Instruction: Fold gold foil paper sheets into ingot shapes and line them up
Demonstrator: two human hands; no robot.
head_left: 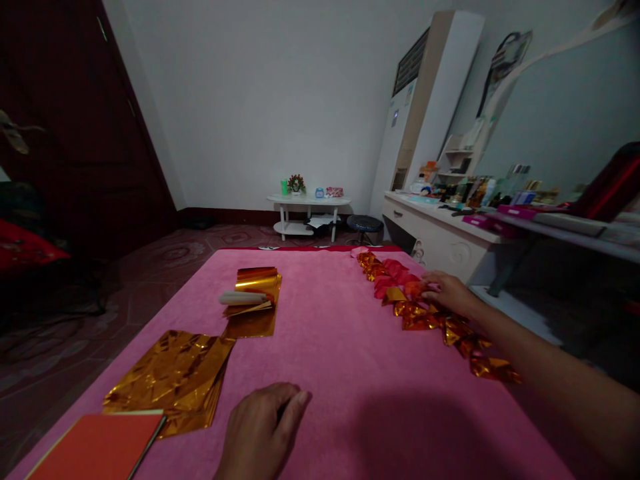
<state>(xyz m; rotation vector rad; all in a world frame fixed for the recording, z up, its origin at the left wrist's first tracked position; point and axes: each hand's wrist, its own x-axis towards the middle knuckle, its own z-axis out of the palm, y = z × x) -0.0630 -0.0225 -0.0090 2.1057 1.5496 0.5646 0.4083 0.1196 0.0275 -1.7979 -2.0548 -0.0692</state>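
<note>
My right hand [445,292] reaches to the right side of the pink-covered surface, its fingertips closed on a small orange folded paper piece [414,289]. That piece is in a slanting row of shiny gold folded foil pieces [415,316] and red folded pieces [397,271]. Near the front edge my left hand [263,427] rests on the cloth, fingers curled in and thumb alongside, with nothing seen in it. Left of it lies a stack of creased gold foil sheets [173,373], overlapped by a stack of orange-red paper [97,448].
A partly rolled gold foil sheet [255,280] with a pale roll [243,298] lies on the pink cloth [320,333]. Beyond stand a white side table [305,199] and a dark stool [363,223]. A cluttered white dresser [445,233] is at right, a dark door [65,133] at left.
</note>
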